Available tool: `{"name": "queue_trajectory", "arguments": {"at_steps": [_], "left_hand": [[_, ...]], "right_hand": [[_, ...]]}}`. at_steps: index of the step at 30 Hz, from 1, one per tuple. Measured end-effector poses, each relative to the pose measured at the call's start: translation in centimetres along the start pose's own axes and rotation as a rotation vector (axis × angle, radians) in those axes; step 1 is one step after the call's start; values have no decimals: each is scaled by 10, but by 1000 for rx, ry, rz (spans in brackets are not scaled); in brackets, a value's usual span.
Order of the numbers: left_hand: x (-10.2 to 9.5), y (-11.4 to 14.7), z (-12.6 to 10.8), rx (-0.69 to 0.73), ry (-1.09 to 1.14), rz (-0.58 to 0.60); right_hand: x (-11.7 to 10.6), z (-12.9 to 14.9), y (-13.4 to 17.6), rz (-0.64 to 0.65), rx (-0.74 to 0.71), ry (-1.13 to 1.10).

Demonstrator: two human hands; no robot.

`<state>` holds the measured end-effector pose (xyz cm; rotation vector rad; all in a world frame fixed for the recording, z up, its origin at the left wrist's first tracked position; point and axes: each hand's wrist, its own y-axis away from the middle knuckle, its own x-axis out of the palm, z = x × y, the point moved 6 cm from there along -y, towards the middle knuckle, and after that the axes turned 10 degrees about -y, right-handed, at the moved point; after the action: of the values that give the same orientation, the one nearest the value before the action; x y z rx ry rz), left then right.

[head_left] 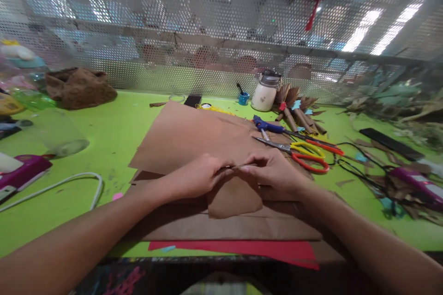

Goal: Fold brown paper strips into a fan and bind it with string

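Observation:
My left hand (204,175) and my right hand (270,170) meet over a stack of brown paper sheets (187,133). Between them is a small cut piece of brown paper (235,198), its far edge pinched by the fingers of both hands and its rounded lower part hanging toward me. That far edge looks rolled or folded, though the fingers partly cover it. Just beyond my right hand lie scissors (294,147) with yellow and orange handles, and a blue glue gun (268,125) rests behind them. Red paper (235,247) sticks out beneath the brown sheets near the table edge.
Rolled brown paper pieces (290,115) with frayed tops stand by a white jug (266,92) at the back. A blue pot (243,97) is beside it. To the left are a clear plastic cup (65,138) and a white cable (98,184). Perforated metal (207,23) backs the table.

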<state>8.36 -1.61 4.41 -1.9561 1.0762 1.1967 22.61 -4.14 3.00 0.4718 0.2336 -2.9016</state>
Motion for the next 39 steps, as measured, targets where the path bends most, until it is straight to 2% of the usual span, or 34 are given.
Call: {"name": "queue_trajectory", "arguments": {"at_steps": [5, 10, 16, 19, 21, 25, 28, 32, 36, 39], "left_hand": [[4, 2, -3, 11, -50, 46], [4, 2, -2, -6, -78, 55], [1, 4, -4, -37, -237, -45], [3, 5, -1, -25, -243, -68], [4, 5, 1, -11, -216, -61], [5, 6, 3, 5, -219, -50], [6, 7, 6, -19, -230, -26], [4, 8, 17, -110, -205, -42], [-2, 6, 24, -119, -151, -98], [-9, 5, 28, -130, -150, -138]], "right_hand": [[-4, 2, 1, -32, -17, 44], [-5, 12, 2, 16, -112, 118], [2, 24, 4, -17, -213, 214], [7, 26, 5, -59, -245, 242], [8, 24, 5, -40, -223, 260], [10, 20, 8, 100, -135, 366], [8, 20, 12, 142, -139, 456], [3, 17, 11, 107, -161, 484], [-7, -1, 1, 37, -39, 357], [-12, -10, -7, 9, -21, 231]]}}
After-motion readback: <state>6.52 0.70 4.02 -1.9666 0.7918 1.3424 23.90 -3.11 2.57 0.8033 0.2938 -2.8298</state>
